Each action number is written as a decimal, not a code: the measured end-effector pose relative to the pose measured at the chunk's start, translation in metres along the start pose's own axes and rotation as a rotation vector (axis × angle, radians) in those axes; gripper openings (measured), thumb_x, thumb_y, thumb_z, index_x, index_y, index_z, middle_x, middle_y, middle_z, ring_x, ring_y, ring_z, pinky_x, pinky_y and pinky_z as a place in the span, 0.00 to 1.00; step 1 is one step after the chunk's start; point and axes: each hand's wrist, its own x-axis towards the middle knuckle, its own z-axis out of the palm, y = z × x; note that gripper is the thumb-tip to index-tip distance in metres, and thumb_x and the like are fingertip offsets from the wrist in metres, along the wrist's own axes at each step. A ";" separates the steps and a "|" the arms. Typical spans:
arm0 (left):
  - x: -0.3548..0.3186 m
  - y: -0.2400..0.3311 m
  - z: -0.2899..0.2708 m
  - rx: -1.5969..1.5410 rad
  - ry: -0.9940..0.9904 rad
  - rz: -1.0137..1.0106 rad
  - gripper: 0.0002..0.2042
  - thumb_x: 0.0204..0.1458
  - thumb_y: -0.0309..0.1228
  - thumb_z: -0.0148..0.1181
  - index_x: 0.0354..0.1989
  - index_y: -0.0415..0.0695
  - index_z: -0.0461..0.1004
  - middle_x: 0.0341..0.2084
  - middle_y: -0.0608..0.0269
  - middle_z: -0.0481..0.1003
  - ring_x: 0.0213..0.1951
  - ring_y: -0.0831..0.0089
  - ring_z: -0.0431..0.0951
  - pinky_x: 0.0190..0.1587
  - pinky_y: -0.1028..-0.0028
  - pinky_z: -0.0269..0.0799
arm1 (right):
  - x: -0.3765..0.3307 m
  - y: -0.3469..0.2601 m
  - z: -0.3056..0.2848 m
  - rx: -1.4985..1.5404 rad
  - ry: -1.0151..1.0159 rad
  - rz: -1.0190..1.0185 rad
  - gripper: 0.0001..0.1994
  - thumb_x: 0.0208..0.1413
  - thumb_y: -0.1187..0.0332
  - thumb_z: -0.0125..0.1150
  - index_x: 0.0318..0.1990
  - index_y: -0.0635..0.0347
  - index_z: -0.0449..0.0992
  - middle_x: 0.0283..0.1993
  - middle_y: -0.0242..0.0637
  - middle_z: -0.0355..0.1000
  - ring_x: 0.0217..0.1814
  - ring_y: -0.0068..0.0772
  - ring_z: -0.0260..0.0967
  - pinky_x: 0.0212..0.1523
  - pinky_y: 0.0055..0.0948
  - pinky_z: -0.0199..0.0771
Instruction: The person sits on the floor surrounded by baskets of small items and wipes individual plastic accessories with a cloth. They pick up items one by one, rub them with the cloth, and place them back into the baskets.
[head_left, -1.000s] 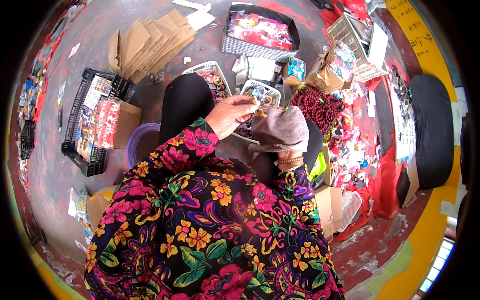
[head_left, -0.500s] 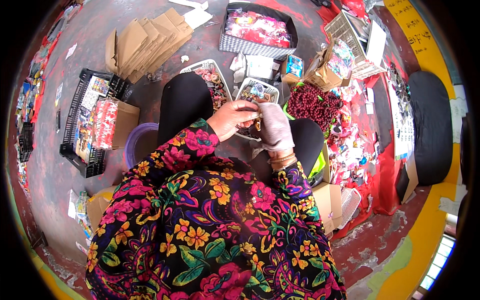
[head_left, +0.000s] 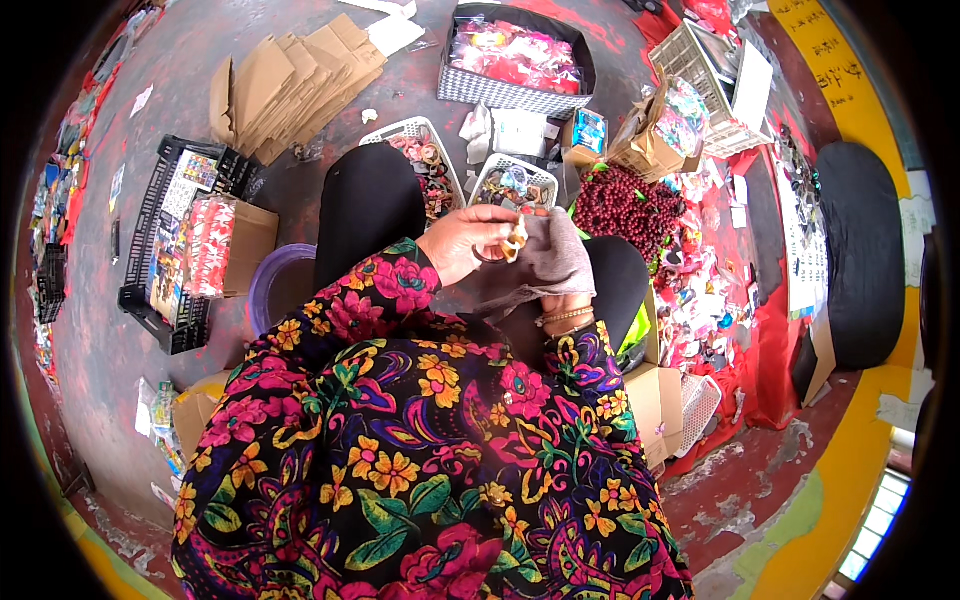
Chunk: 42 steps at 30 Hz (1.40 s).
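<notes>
Gold-brown trinket (head_left: 516, 243) pinched in the left hand, beside a loosened cloth

Fingertips of the left hand (head_left: 462, 243) hold it above the lap, just left of the grey cloth (head_left: 555, 252). Half a second ago that cloth was bunched tightly round the right hand (head_left: 568, 302); now it hangs wider, spreading leftward, and the trinket shows more fully. Cloth covers most of the right hand, so its grip cannot be told. Beyond, a small white basket (head_left: 553, 190) holds mixed trinkets, a longer white basket (head_left: 448, 158) pinkish and brown pieces, and a patterned box (head_left: 510, 91) pink and red packets.
</notes>
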 end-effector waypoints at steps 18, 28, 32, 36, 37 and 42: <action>0.001 -0.003 -0.005 0.512 0.054 0.027 0.04 0.47 0.19 0.53 0.32 0.37 0.69 0.30 0.62 0.71 0.36 0.76 0.71 0.40 0.76 0.67 | -0.030 -0.031 0.036 -1.922 -0.446 -0.923 0.09 0.35 0.65 0.58 0.22 0.59 0.68 0.23 0.43 0.66 0.28 0.47 0.66 0.28 0.37 0.65; 0.001 0.002 0.001 0.723 0.110 0.183 0.05 0.47 0.20 0.55 0.32 0.39 0.68 0.29 0.65 0.70 0.33 0.80 0.70 0.39 0.79 0.67 | -0.031 -0.034 0.052 -2.098 -0.508 -0.973 0.06 0.39 0.68 0.54 0.26 0.59 0.69 0.25 0.42 0.67 0.32 0.47 0.66 0.33 0.38 0.65; 0.003 -0.003 -0.005 0.774 0.040 0.221 0.07 0.45 0.17 0.55 0.32 0.40 0.67 0.28 0.69 0.69 0.33 0.82 0.69 0.38 0.80 0.67 | -0.032 -0.028 0.051 -2.185 -0.450 -0.913 0.06 0.39 0.71 0.52 0.28 0.58 0.72 0.27 0.42 0.69 0.34 0.45 0.67 0.36 0.37 0.66; -0.001 0.001 0.001 0.668 -0.008 0.158 0.08 0.45 0.17 0.55 0.33 0.40 0.66 0.28 0.68 0.69 0.34 0.82 0.69 0.39 0.80 0.67 | -0.034 -0.030 0.043 -1.989 -0.468 -0.905 0.08 0.36 0.70 0.55 0.28 0.59 0.72 0.26 0.43 0.68 0.32 0.47 0.67 0.33 0.38 0.67; -0.001 0.002 0.002 0.631 -0.011 0.128 0.08 0.45 0.16 0.55 0.33 0.40 0.66 0.29 0.68 0.69 0.35 0.81 0.69 0.39 0.80 0.67 | -0.034 -0.029 0.044 -2.016 -0.473 -0.858 0.10 0.34 0.66 0.58 0.27 0.58 0.72 0.26 0.43 0.68 0.31 0.47 0.66 0.32 0.38 0.66; 0.004 -0.004 0.001 0.609 0.039 0.272 0.11 0.44 0.17 0.56 0.36 0.40 0.65 0.34 0.66 0.67 0.37 0.81 0.69 0.39 0.80 0.67 | -0.043 -0.038 0.055 -1.999 -0.502 -0.652 0.12 0.33 0.65 0.59 0.29 0.58 0.71 0.27 0.42 0.68 0.33 0.43 0.67 0.34 0.32 0.66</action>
